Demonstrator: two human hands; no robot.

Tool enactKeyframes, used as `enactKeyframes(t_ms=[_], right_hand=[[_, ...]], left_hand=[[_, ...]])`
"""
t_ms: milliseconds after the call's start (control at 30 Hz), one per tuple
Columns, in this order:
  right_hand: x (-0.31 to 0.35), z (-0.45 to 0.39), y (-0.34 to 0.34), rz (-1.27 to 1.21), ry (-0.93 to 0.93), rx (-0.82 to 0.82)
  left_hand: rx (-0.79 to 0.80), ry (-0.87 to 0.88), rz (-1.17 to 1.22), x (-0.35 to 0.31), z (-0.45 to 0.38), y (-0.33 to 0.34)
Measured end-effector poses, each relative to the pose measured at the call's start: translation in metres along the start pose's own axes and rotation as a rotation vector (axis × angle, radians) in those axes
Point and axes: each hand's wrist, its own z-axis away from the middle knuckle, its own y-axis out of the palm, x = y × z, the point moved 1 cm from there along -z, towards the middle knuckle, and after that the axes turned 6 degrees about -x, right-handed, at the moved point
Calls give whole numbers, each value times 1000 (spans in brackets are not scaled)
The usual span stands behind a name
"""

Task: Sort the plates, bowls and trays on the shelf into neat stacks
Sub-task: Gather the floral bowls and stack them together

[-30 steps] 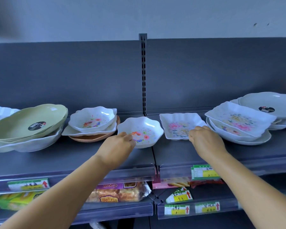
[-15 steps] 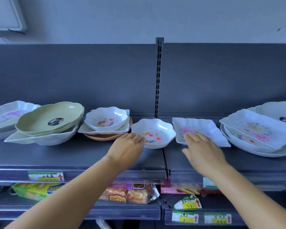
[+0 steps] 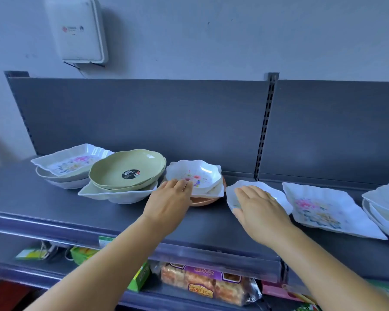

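Note:
On the grey shelf (image 3: 54,198) a small floral bowl (image 3: 200,173) tops a white square plate and a brown plate (image 3: 202,202). My left hand (image 3: 169,200) touches that bowl's near rim with its fingertips. A loose floral bowl (image 3: 276,194) sits to the right, mostly hidden under my right hand (image 3: 256,207), whose fairly straight fingers lie over it. A square floral plate (image 3: 323,209) lies flat further right. Green plates (image 3: 128,169) sit in a white wavy bowl (image 3: 117,195). A floral tray (image 3: 72,160) tops the far-left stack.
Another stack of white floral dishes (image 3: 386,209) is cut off at the right edge. The shelf's back panel (image 3: 166,120) stands close behind the dishes. Packaged snacks (image 3: 202,283) lie on the lower shelf. A white box (image 3: 76,30) hangs on the wall.
The view swung left. My left hand moved from the loose bowl's rim to the stacked bowl. My right hand moved from the square plate onto the loose bowl.

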Motion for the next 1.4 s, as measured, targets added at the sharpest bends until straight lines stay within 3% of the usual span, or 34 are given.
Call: enactKeyframes(t_ms=[233,433,633,800,1067,1167,1300,1400], right_hand=[[16,-43,19,-131,69,43],[18,-77,27,-235,188,50],[16,-102,37,-335,303,-42],[12,-115,43,-452,418,-11],[5,-111,38,-575,423,-34],[0,-102,32,-678,442,-105],[-2,-92,20,-760,435,-129],[-1,-86,14,-777,399,-148]], left_hand=[[133,-105,-39,17,-3,9],[224,-90,-84,17,-10,17],[211,-159,-59,13,-19,13],[209,-335,30,3,-24,17],[157,-518,113,-5,-31,19],[73,-622,247,-7,-34,19],[-77,-927,634,-11,-43,7],[-113,-1057,797,-9,-51,1]])
